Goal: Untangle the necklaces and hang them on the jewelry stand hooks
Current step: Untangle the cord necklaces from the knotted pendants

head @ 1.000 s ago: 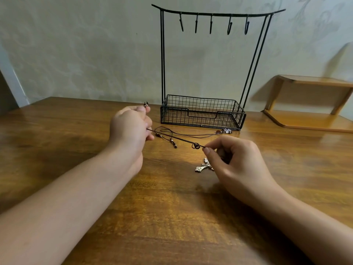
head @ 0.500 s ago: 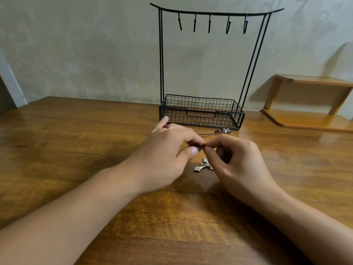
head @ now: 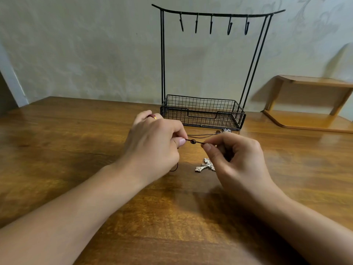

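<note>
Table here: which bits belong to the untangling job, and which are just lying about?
Part of the job:
dark cord, pinched by left hand and right hand
silver cross pendant
jewelry stand and its hooks

Just lying about:
wooden corner shelf

The right hand [head: 235, 159] covers the right arm of a silver cross pendant [head: 205, 165] at five o'clock from the knot [head: 193, 141]. The left hand [head: 152, 144] hides most of the dark cord [head: 196, 135]. Beads [head: 224, 130] at one o'clock are too small to identify. A wooden shelf [head: 313, 104] at three o'clock runs off the right edge.
</note>
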